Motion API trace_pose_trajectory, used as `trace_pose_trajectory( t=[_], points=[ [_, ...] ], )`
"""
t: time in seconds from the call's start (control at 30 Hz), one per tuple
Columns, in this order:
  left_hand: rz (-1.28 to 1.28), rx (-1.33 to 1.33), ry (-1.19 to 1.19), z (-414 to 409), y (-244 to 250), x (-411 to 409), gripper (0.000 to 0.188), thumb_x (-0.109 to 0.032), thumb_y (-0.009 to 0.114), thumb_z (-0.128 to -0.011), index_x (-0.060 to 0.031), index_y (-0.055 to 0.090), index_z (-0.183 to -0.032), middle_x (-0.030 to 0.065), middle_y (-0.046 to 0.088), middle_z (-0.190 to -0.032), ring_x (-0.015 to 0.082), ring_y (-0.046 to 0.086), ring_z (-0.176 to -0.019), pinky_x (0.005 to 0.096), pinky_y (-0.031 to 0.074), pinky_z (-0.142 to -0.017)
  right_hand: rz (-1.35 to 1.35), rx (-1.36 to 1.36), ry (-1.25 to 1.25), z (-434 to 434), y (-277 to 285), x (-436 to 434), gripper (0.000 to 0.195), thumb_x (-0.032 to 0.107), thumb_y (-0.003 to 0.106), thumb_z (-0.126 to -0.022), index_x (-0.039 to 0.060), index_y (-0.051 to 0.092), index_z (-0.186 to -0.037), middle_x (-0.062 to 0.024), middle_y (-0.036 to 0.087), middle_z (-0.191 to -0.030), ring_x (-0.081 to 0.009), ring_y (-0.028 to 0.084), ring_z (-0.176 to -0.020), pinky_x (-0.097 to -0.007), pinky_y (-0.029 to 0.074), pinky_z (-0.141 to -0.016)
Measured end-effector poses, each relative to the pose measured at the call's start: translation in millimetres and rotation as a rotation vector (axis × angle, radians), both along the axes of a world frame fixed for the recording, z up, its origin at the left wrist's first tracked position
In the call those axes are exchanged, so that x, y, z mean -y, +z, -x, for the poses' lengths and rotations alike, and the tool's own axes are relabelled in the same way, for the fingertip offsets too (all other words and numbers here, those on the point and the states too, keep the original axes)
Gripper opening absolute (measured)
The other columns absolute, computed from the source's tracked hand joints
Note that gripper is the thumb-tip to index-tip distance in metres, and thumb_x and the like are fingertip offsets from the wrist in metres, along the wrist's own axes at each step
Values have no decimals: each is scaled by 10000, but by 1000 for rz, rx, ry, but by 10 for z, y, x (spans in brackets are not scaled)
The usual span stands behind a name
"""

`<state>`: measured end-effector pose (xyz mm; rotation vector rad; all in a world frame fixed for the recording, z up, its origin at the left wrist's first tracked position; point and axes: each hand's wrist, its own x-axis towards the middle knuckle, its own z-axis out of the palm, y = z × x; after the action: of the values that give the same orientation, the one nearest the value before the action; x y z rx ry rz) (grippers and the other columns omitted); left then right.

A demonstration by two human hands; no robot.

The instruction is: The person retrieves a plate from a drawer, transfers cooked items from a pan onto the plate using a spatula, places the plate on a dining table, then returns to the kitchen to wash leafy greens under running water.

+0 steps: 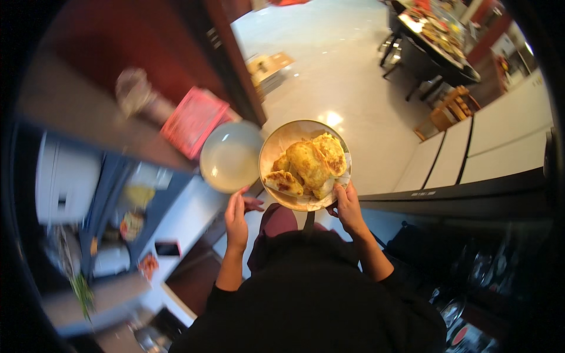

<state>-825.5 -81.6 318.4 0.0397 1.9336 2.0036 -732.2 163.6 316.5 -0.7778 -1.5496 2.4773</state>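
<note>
My right hand (348, 205) grips the lower right rim of a round plate (276, 134), its thumb on the edge. Several golden-brown pan-fried food pieces (306, 163), perhaps filled pastries or egg-coated bread, lie heaped on the plate. To the left of the plate is my left hand (239, 216), its fingers apart and holding nothing. Just above that hand, a pale round bowl or basin (230, 156) stands near the counter's edge, beside a pink-red plastic basket (194, 121).
A smartphone (167, 249) and green onions (81, 293) lie on the counter at left. White cabinets (507, 137) run along the right. Farther off, a wooden chair (450, 112) stands by a laden dining table (470, 73). Cardboard boxes (269, 66) sit on the floor past the dark red door frame (238, 57).
</note>
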Motion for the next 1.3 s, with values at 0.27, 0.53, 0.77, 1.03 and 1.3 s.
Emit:
trace_pose_trajectory(
  t=[0.27,0.53,0.77,1.03,1.3],
  points=[
    [-89,-42,-208,1175,72,-2426,340,-81,471,-977,-3,436,-1306,131,673,-914,178,642,-830,300,499,-828,-98,-25,-437,510,-90,-2013,174,174,364,-986,47,430,-1086,-53,545,-682,-90,466,-442,-217,343,-357],
    [50,-196,-402,2346,450,-5099,297,-122,544,-960,1,510,-1229,45,647,-800,67,570,-754,243,438,-785,75,45,-982,296,-256,-3806,179,202,387,-989,55,414,-1088,-85,586,-761,-134,517,-499,-253,379,-389],
    [160,-312,-464,3707,-325,-6777,338,-126,502,-953,-1,474,-1265,78,661,-908,140,606,-872,313,468,-905,0,93,-1142,450,-821,-5476,247,189,367,-991,53,395,-1195,-92,591,-830,-131,532,-547,-249,392,-427],
    [334,212,-287,4804,-1317,-7366,428,-86,537,-884,2,394,-1278,160,662,-991,209,665,-814,327,541,-763,101,1,-1065,1863,-602,-7387,232,219,407,-989,45,442,-1139,-92,603,-855,-146,564,-595,-256,422,-463],
    [452,153,-264,6681,-1482,-8707,388,-92,583,-885,-13,442,-1238,130,653,-971,192,648,-761,302,520,-701,173,-169,-979,3757,-629,-9586,247,211,423,-995,28,399,-1160,-135,612,-917,-195,594,-645,-308,485,-526]
  ],
)
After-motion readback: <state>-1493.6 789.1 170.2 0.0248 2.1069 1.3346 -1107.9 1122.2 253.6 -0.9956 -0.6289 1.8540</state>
